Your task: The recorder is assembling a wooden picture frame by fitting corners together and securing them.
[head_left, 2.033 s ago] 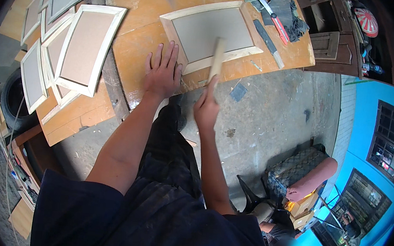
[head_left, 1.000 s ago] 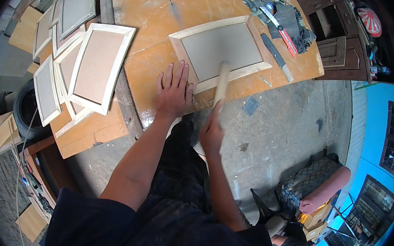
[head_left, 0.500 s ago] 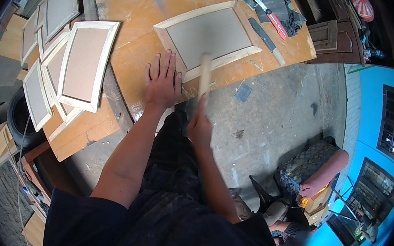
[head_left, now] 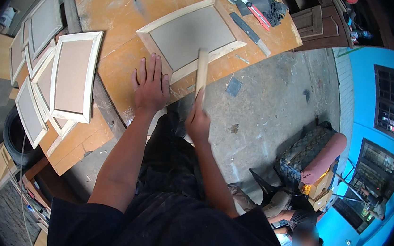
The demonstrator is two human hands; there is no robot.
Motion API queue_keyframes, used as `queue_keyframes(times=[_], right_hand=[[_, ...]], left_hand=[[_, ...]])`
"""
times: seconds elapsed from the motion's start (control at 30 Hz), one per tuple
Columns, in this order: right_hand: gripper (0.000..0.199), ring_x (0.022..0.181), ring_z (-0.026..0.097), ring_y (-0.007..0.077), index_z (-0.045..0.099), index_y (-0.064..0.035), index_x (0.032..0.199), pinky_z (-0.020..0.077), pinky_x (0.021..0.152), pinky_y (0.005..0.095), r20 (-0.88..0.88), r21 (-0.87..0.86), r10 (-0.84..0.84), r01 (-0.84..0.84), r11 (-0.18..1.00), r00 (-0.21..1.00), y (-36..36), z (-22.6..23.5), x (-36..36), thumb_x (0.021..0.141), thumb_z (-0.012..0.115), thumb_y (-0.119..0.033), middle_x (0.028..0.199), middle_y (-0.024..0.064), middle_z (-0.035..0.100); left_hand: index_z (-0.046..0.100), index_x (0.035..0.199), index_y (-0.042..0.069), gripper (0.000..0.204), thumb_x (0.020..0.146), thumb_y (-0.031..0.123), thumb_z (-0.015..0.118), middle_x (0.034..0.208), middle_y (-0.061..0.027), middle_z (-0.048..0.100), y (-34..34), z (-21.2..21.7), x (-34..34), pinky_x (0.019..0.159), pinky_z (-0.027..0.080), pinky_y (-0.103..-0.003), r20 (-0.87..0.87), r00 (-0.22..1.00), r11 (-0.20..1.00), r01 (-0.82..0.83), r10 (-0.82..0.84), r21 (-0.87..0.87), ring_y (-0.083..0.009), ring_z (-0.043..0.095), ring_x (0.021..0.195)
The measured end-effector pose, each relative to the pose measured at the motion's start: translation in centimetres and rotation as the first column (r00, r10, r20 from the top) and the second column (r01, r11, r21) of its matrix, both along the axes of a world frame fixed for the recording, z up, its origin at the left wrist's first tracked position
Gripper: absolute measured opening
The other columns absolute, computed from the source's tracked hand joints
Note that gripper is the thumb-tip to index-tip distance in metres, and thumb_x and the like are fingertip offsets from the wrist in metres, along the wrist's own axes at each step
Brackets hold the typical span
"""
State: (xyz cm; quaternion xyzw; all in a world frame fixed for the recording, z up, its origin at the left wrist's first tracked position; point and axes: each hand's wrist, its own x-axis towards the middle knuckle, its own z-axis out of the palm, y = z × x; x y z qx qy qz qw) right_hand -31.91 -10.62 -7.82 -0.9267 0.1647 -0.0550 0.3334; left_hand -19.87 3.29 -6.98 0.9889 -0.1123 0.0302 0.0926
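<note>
I have the framed panel (head_left: 186,34) in the upper middle of the picture, lying flat near the table's edge. Four pale rails already enclose the grey panel, so I judge this piece largely assembled; whether its joints are fixed I can't tell. A tool is up at its near rail (head_left: 223,52), so I take work on it as unfinished.

My left hand (head_left: 151,90) lies open, palm down, its fingers at the left rail (head_left: 149,41). My right hand (head_left: 199,123) is closed around a pale wooden stick (head_left: 202,69), perhaps a handle; its far end crosses the near rail, and I can't tell whether they touch.

At the left, a stack of similar framed panels (head_left: 75,75) looks equally far along. The scuffed orange table (head_left: 114,18) also carries a red-handled tool (head_left: 259,17), a dark flat bar (head_left: 246,28) and dark cloth (head_left: 253,7) at upper right.

Beyond it I see concrete floor (head_left: 266,96), a tyre (head_left: 11,129) at lower left, a blue wall (head_left: 364,120) at right, and another person (head_left: 302,211) at lower right.
</note>
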Motion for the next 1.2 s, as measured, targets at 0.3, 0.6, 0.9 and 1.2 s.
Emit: queue_keyframes(times=[0.3,0.6,0.9,1.2], right_hand=[[0.06,0.051,0.061,0.0407,0.027,-0.0031,0.155,0.0486,0.048,0.0473,0.104,-0.165,-0.108,0.125,0.978,0.989,-9.8,0.5,10.2,0.1,0.051,-0.012,0.058,0.0266,0.057],[0.059,0.052,0.061,0.0417,0.029,-0.0039,0.154,0.0487,0.051,0.0462,0.087,-0.004,-0.08,0.08,0.997,0.993,-4.8,1.2,2.5,0.1,0.05,-0.014,0.06,0.0262,0.057],[0.056,0.056,0.064,0.0392,0.034,-0.0084,0.154,0.0492,0.052,0.0452,0.104,-0.064,-0.19,0.197,0.978,0.976,-4.7,-0.2,3.4,0.101,0.051,-0.014,0.071,0.0291,0.06],[0.047,0.053,0.062,0.0372,0.049,-0.0037,0.144,0.0492,0.052,0.0436,0.22,-0.218,-0.167,0.216,0.952,0.961,-10.9,0.6,9.6,0.099,0.054,-0.013,0.065,0.0259,0.058]], left_hand=[[0.026,0.157,0.013,0.063,0.101,0.039,0.039,0.165,-0.0041,0.024,-0.3,-0.4,-0.2,0.119,0.011,-0.055,0.004,0.999,0.998,0.039,-0.039,-0.051,-0.0312,0.02,0.151],[0.03,0.156,0.016,0.063,0.099,0.039,0.045,0.163,-0.0021,0.027,0.0,0.3,0.1,0.119,0.014,-0.055,0.036,0.998,0.995,0.046,-0.043,-0.09,-0.0317,0.024,0.15],[0.028,0.157,0.017,0.067,0.099,0.045,0.045,0.164,-0.0006,0.024,0.4,-0.6,-0.2,0.119,0.013,-0.055,0.014,1.0,0.999,0.01,-0.009,-0.051,-0.0309,0.022,0.15],[0.026,0.157,0.017,0.073,0.099,0.056,0.042,0.165,-0.0004,0.022,-0.5,-0.2,0.2,0.12,0.01,-0.055,-0.001,0.999,0.995,0.042,-0.042,-0.091,-0.0309,0.018,0.152]])
